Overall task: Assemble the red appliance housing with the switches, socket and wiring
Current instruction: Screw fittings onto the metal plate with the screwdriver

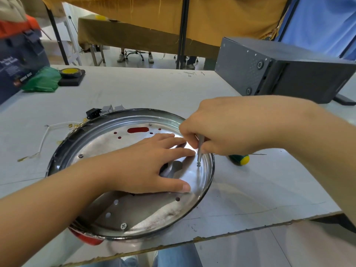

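The red housing [90,238] lies on the counter [240,199] under its metal plate [138,214]. The left hand [152,166] presses flat; the right hand [221,132] pinches a screwdriver [200,149] onto a screw [198,164]. The socket [92,113], switches [112,108] and wires [45,139] lie loose beside it, seemingly unfitted.

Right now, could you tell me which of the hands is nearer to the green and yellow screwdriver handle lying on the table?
Right. The right hand is just above and left of the handle, pinching a metal shaft. The left hand lies flat on the metal plate, farther left.
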{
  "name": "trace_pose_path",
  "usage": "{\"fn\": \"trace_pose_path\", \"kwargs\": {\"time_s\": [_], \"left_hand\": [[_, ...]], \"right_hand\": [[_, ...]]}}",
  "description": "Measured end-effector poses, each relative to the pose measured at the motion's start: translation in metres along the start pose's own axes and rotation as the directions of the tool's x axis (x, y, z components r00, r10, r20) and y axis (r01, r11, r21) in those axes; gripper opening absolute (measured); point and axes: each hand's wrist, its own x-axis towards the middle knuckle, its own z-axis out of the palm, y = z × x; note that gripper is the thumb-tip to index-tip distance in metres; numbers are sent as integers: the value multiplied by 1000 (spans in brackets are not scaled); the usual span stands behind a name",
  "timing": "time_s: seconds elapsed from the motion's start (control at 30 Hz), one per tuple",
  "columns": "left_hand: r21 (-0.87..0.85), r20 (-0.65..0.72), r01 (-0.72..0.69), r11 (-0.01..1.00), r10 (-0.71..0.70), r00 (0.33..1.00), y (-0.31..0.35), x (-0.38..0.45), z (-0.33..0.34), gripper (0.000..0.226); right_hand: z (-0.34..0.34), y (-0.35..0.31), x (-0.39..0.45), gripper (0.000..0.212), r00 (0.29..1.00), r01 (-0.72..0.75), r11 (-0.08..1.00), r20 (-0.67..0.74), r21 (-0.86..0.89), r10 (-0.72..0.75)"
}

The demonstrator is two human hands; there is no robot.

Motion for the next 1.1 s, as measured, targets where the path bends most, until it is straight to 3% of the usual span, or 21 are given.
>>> {"fn": "trace_pose_path", "kwargs": {"time_s": [0.2, 0.63, 0.9, 1.0, 1.1], "left_hand": [[21, 10, 16, 1000, -16, 1000, -1, 1, 1, 79], [11, -4, 12, 1000, -12, 1000, -3, 1, 2, 79], [8, -6, 18, 1000, -17, 1000, -3, 1, 3, 79], [-1, -2, 29, 1000, -29, 1000, -3, 0, 3, 79], [5, 2, 20, 1000, -20, 1000, -3, 1, 3, 78]], "right_hand": [[-3, 5, 1, 14, 995, -4, 998, -104, 65, 11], [-9, -2, 4, 18, 997, -70, 997, -27, -25, 69], [-5, -7, 7, 39, 976, -213, 977, -39, 34, 214], [-2, -6, 5, 34, 983, -178, 984, -35, 6, 178], [3, -2, 1, 16, 993, -109, 993, -48, -46, 107]]}}
